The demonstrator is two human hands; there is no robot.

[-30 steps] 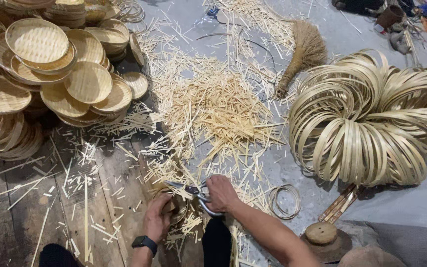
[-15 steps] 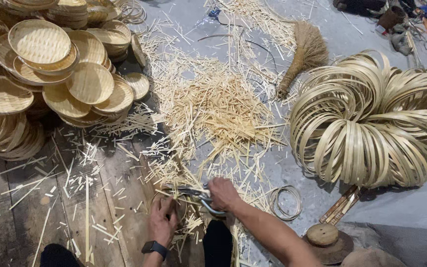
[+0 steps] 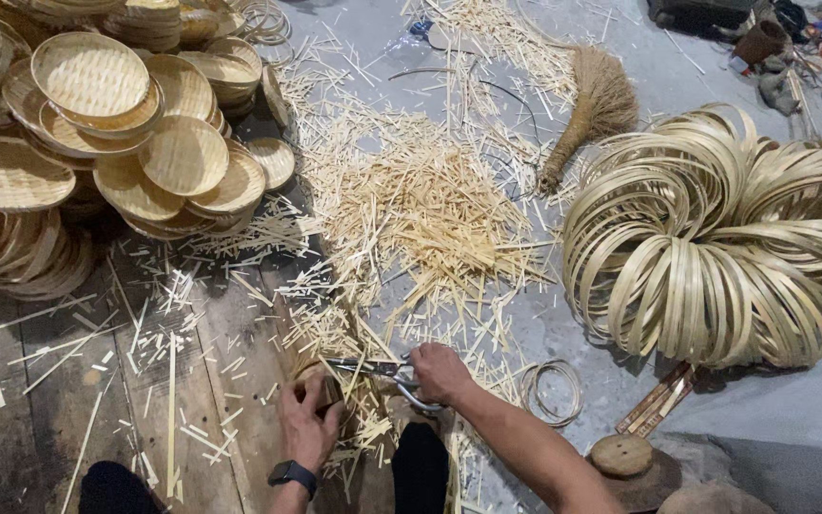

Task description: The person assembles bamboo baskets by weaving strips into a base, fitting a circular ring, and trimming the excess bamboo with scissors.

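Observation:
My right hand point(image 3: 440, 373) grips a pair of metal shears point(image 3: 373, 368) whose blades point left over a small woven bamboo piece point(image 3: 327, 388). My left hand point(image 3: 307, 425), with a dark watch on the wrist, holds that piece down among loose strips near my knee. A big heap of cut bamboo slivers point(image 3: 420, 209) lies just beyond both hands.
Stacks of round woven bamboo trays point(image 3: 107, 143) fill the upper left. A large bundle of bamboo hoops point(image 3: 715, 238) sits at right, a small coil point(image 3: 552, 390) near my right arm. A straw hand broom point(image 3: 594, 109) lies at the top, a round wooden block point(image 3: 622, 455) at lower right.
Both hands have stayed in place at the woven piece, with only slight shifts of the fingers and shears. The view has tilted a little.

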